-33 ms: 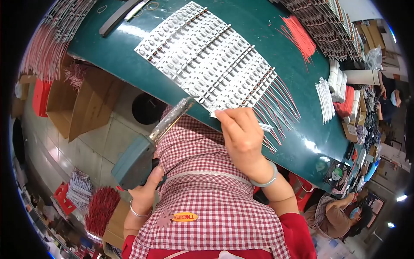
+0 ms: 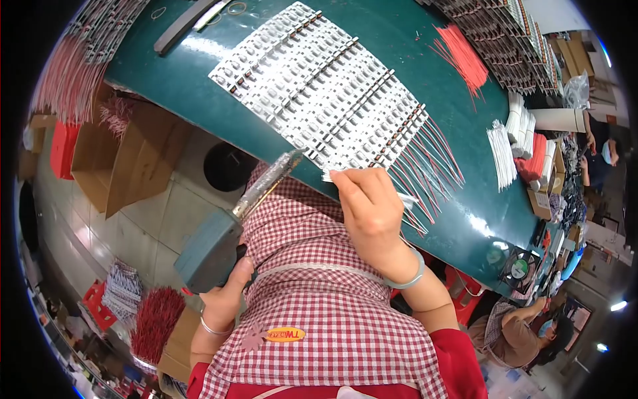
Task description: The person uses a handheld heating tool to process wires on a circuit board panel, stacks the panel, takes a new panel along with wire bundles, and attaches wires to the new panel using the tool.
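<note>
In my left hand (image 2: 229,286) I hold a dark teal, pistol-shaped soldering gun (image 2: 211,251) by its grip, with the thumb near its black trigger. Its long silvery barrel slants up so that the tip is close to the near edge of a white panel of small circuit boards (image 2: 319,93). That panel lies on the green table in several joined strips. My right hand (image 2: 373,213) pinches at the panel's near corner; what is between the fingertips is too small to make out. Red and white wires (image 2: 432,159) fan out from the panel's right side, some partly hidden behind my right hand.
Loose red wires (image 2: 463,61) and white wires (image 2: 500,154) lie on the green table (image 2: 206,123). Stacked boards (image 2: 505,40) stand at the far right, wired boards (image 2: 80,73) at the left. A small fan (image 2: 520,267) sits at the right. Below are cardboard boxes (image 2: 143,146) and a round black stool (image 2: 229,166).
The soldering gun has shifted very slightly to the right, and my right hand slightly to the left. The boards and wires look almost the same.
</note>
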